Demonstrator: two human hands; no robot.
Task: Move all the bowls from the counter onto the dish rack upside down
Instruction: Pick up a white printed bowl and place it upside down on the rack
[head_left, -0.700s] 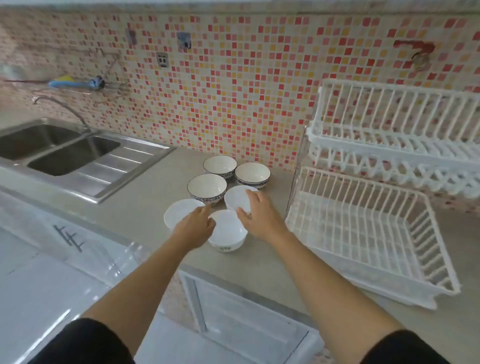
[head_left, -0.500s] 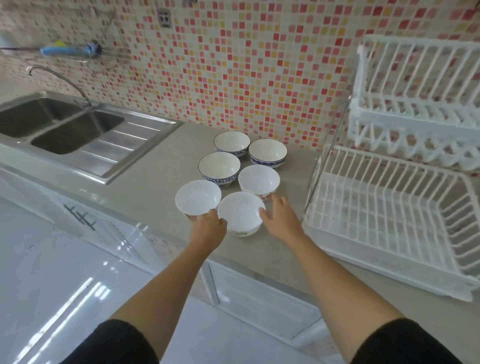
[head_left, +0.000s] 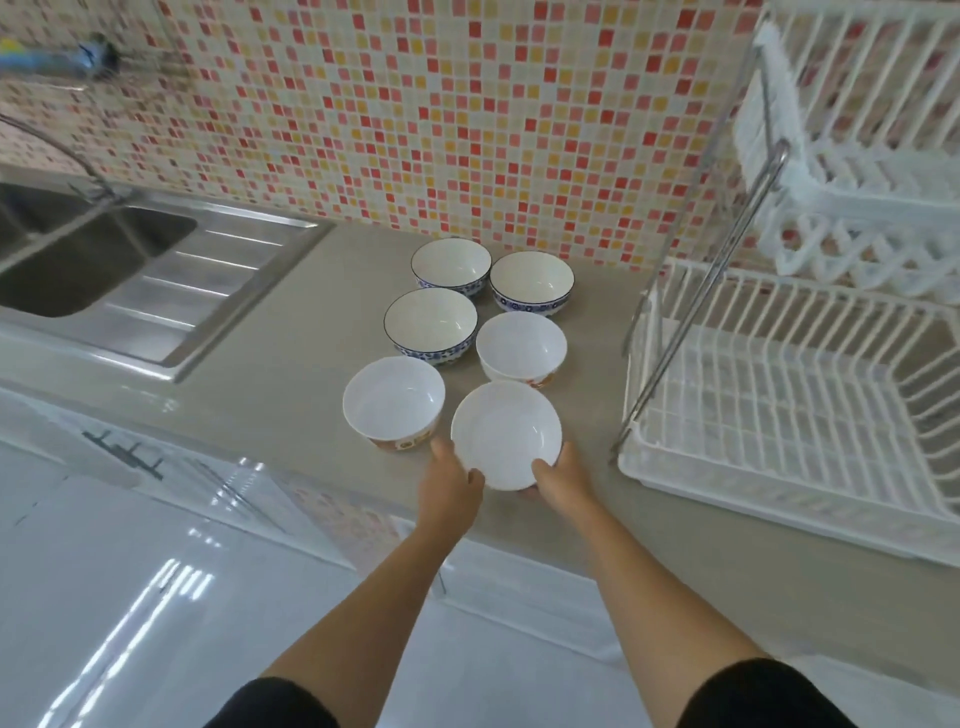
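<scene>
White near bowl (head_left: 506, 435), rim up, gripped between left hand (head_left: 451, 486) at its near-left edge and right hand (head_left: 563, 478) at its near-right edge, above the grey counter (head_left: 291, 353). Five bowls stand beyond; dish rack (head_left: 779, 415) lies right.

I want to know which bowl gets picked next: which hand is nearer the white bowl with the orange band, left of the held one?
Left. The left hand sits just below and right of that bowl; the right hand is beyond the held bowl.
</scene>
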